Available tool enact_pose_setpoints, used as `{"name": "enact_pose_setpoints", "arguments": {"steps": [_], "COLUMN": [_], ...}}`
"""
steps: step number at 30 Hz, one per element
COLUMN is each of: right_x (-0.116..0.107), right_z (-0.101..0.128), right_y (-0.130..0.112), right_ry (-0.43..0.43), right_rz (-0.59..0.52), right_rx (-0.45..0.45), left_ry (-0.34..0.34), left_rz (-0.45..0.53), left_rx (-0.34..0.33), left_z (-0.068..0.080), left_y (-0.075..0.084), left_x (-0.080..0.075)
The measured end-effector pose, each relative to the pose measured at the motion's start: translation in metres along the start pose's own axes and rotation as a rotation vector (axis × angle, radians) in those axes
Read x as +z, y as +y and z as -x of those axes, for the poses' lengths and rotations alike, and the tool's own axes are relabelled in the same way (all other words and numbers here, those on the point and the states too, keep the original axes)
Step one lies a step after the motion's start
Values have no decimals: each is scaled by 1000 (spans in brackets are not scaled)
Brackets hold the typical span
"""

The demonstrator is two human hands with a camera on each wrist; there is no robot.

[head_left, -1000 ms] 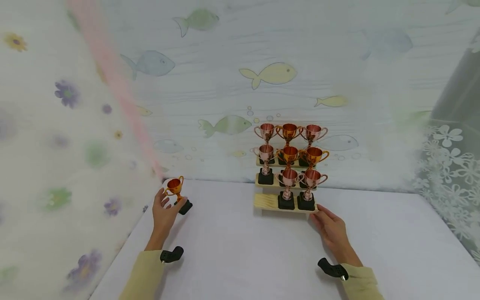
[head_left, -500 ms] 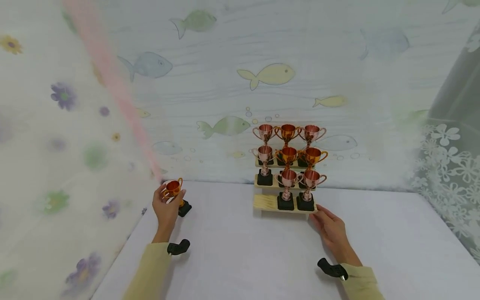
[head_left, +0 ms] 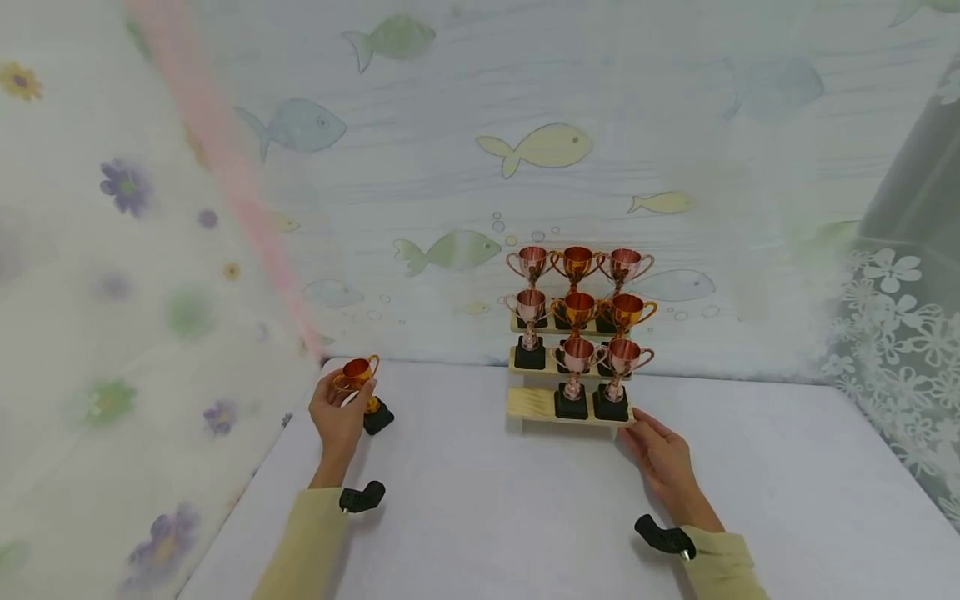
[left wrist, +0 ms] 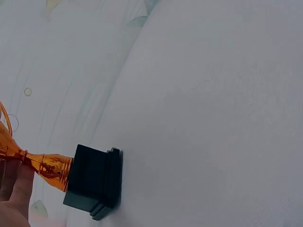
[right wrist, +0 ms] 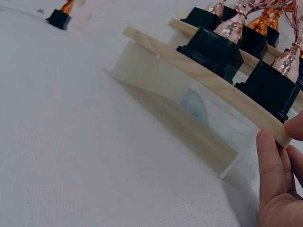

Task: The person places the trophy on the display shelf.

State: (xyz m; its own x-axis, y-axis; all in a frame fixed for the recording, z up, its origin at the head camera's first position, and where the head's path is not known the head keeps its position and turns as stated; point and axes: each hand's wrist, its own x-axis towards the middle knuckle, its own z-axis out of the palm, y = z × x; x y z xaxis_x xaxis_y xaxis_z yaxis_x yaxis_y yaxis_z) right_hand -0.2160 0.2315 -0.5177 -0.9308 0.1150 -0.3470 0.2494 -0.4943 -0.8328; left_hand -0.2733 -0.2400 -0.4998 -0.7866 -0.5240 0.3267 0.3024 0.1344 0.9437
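Note:
My left hand holds a small gold trophy cup at the left of the table, gripping it below the bowl. Its black square base sits right at the white cloth in the left wrist view. At the centre right stands a three-tier wooden stand bearing several rose-gold and gold trophies. Two rose-gold trophies occupy the lowest tier, whose left part is bare wood. With thumb and fingers, my right hand pinches the front right corner of that tier; in the right wrist view the fingers press its wooden edge.
A white cloth covers the table. Behind it hangs a pale curtain printed with fish, and flowered fabric closes off the left side. Clear upright panels support the lowest tier. Each wrist wears a black camera mount.
My left hand has shifted its grip up the trophy, from spread fingers to fingers around it below the bowl. Lately hand and trophy have moved slightly right. The right hand stays put.

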Motion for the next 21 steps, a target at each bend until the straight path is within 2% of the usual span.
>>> {"name": "enact_pose_setpoints", "arguments": {"steps": [5,8,14,21], "right_x": [0,0,-1,-2], "right_z": [0,1,1,0], "right_y": [-1,-1,-1,-1], "right_ry": [4,-3,-15,-9], "right_rz": [5,-6,-52,-45], "right_rx": [3,-2,-1,4], "left_ry": [-47,-79,-143,-257], "left_rz": [41,30,-28,-15], "left_rx": [19,36,30,53], "left_z": [11,16,21,34], "left_y": [22,33,32,42], "left_x": [5,10,21,37]}}
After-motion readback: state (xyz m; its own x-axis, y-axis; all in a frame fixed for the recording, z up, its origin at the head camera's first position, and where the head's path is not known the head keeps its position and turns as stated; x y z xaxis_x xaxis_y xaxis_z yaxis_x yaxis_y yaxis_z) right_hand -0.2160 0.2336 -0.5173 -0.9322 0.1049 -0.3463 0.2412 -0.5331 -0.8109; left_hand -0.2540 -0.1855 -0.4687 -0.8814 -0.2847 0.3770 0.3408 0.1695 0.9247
